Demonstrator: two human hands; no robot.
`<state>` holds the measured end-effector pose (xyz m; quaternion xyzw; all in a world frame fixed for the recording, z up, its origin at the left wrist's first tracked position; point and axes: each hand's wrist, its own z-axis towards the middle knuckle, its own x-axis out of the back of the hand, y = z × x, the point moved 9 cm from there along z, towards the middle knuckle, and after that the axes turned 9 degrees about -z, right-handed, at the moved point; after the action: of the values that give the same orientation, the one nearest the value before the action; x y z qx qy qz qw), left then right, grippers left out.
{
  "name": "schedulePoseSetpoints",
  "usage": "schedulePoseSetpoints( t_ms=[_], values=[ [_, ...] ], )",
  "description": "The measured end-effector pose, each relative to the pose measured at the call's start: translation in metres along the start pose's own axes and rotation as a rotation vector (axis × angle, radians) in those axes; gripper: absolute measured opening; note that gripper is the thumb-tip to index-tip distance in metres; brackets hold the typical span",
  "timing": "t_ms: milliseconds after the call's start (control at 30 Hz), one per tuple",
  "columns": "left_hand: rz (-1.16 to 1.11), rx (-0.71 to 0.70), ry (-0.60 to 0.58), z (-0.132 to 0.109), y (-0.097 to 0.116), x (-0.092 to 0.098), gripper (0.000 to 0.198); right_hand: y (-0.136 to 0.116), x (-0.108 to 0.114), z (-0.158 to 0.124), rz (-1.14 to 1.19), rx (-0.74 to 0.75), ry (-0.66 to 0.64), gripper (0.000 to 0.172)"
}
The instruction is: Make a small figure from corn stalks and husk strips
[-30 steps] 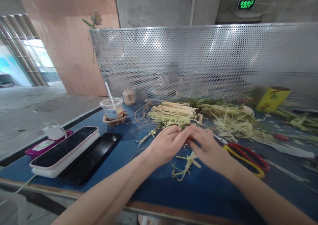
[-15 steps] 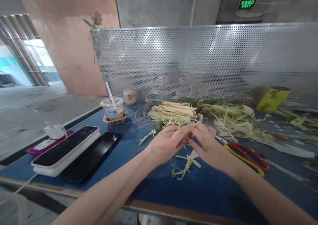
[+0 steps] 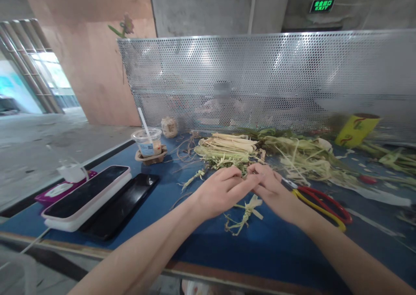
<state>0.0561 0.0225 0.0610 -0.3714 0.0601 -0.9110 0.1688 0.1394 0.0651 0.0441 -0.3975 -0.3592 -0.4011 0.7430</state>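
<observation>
My left hand [image 3: 224,188] and my right hand [image 3: 268,186] meet above the blue table, fingers bent and pinched together. Whatever sits between the fingertips is hidden by the fingers. Just below them on the table lies a small knotted figure of pale plant husk [image 3: 246,214], with thin curly ends. Behind the hands rests a bundle of pale husk strips [image 3: 227,145] with green frayed stalks in front. A smaller knotted piece [image 3: 192,180] lies left of the hands. Red-and-yellow-handled scissors [image 3: 321,204] lie beside my right wrist, their blades partly covered by it.
At left are a phone in a pink case [image 3: 87,193], a black phone [image 3: 121,206], a purple tissue pack [image 3: 61,186] and a drink cup with a straw [image 3: 147,143]. Loose husks [image 3: 305,156] and a yellow roll [image 3: 357,130] lie at right. A perforated metal screen [image 3: 201,69] stands behind.
My fingers have shifted: the right fingers have curled in and the left fingertips now reach over towards the right hand. The things on the table have stayed in place.
</observation>
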Motion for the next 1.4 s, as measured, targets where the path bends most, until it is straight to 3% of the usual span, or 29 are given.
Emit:
schedulePoseSetpoints(
  t_ms=[167,300,367,500,633,800,1000,1100,1233,1400],
  values=[
    [-0.039,-0.038,0.013,-0.001,0.003,0.004,0.051,-0.001,0.0,-0.002,0.031,0.049,0.009,0.013],
    [-0.038,-0.052,0.017,0.001,0.005,0.007,0.049,0.002,-0.005,-0.003,0.037,0.058,-0.047,0.015],
    [-0.013,-0.041,0.014,0.002,0.003,0.007,0.045,-0.001,-0.001,-0.004,-0.001,0.108,-0.003,0.013],
    [-0.071,0.047,0.074,0.001,-0.007,0.01,0.046,-0.018,0.017,-0.01,-0.176,0.302,0.213,0.01],
    [-0.245,0.178,0.124,-0.001,-0.021,0.013,0.054,-0.027,0.018,-0.012,-0.244,0.428,0.225,0.008],
    [-0.334,0.229,0.145,-0.003,-0.027,0.013,0.059,-0.021,0.022,-0.01,-0.155,0.407,0.21,0.01],
    [-0.328,0.247,0.105,-0.003,-0.028,0.009,0.051,-0.015,0.02,-0.008,-0.152,0.38,0.238,0.012],
    [-0.328,0.265,0.063,-0.004,-0.028,0.003,0.049,-0.02,0.018,-0.011,-0.241,0.42,0.254,0.006],
    [-0.336,0.312,0.016,-0.005,-0.031,-0.002,0.049,-0.032,0.016,-0.016,-0.448,0.47,0.272,0.012],
    [-0.223,0.213,-0.014,0.0,-0.021,-0.001,0.039,-0.036,0.014,-0.018,-0.53,0.463,0.253,0.016]
  ],
)
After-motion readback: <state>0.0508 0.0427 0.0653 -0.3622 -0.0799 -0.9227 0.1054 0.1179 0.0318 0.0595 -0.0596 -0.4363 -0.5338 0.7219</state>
